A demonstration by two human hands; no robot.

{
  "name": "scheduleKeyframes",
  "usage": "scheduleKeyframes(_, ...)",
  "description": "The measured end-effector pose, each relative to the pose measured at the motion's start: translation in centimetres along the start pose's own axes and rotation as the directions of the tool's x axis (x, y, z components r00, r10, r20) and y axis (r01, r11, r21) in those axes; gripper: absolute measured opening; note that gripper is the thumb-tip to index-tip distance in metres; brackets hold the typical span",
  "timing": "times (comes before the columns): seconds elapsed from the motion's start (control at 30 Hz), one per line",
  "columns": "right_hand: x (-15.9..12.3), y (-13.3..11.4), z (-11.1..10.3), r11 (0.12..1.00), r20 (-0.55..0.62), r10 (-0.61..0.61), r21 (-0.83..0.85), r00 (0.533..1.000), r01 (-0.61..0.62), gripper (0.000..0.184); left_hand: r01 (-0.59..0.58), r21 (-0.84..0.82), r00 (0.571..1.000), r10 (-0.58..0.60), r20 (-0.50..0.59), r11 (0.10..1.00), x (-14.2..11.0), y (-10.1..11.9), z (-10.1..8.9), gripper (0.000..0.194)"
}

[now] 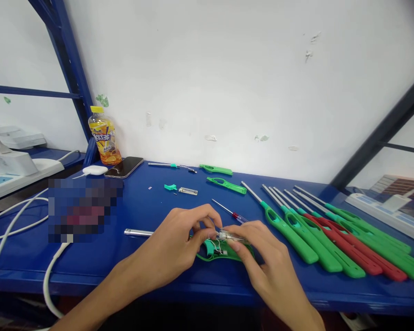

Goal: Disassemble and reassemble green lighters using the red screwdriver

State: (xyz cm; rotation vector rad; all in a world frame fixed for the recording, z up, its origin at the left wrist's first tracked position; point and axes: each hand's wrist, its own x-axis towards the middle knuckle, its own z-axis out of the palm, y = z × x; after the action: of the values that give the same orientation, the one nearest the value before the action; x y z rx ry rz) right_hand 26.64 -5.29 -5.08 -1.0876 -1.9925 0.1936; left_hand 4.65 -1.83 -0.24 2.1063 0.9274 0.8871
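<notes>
Between the fingertips of my right hand (267, 257) is a clear fuel tank (227, 236), held just above an opened lighter. My left hand (179, 239) pinches at the tank's valve end; whatever is in that pinch is too small to make out. Below both hands lies a green casing half (233, 252) with a teal trigger (209, 248) and thin white wires in it. The lighter's metal tube (138, 232) sticks out to the left, partly covered by my left hand. A screwdriver (240, 218) with a red and clear handle rests just beyond my right hand.
Toward the wall lie green casing halves (227, 185), a loose metal tube (160, 164), a teal trigger (170, 187) and another clear tank (188, 191). Several green and red lighters (291, 236) line the right. At left are a phone (126, 167), a bottle (105, 138) and cables.
</notes>
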Motion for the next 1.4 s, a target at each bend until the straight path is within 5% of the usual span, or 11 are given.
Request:
scheduleKeyframes(0.4,-0.1,0.4,-0.1,0.998,0.043,-0.022,0.056,0.999,0.02,0.027,0.017,-0.046,0.998,-0.014,0.06,0.999,-0.6,0.1,0.1,0.018)
scheduleKeyframes(1.0,-0.4,0.7,-0.3,0.994,0.141,-0.086,-0.052,0.986,0.095,0.035,-0.136,-0.093,0.985,0.145,0.092,0.986,-1.0,0.4,0.5,0.031)
scheduleKeyframes(1.23,-0.2,0.2,0.0,0.996,-0.043,-0.073,-0.052,0.996,0.071,0.022,0.04,-0.256,0.996,-0.019,0.084,0.966,-0.8,0.5,0.2,0.02)
scheduleKeyframes(1.3,-0.1,0.2,-0.1,0.999,-0.109,0.005,-0.031,0.994,-0.009,0.021,0.026,-0.174,1.0,-0.027,-0.004,0.984,-0.7,0.0,0.2,0.018)
scheduleKeyframes(1.4,0.0,0.2,-0.2,0.989,-0.135,0.148,0.017,0.98,-0.147,0.035,-0.036,0.185,0.997,0.048,-0.062,0.982,-0.4,-1.1,0.3,0.021)
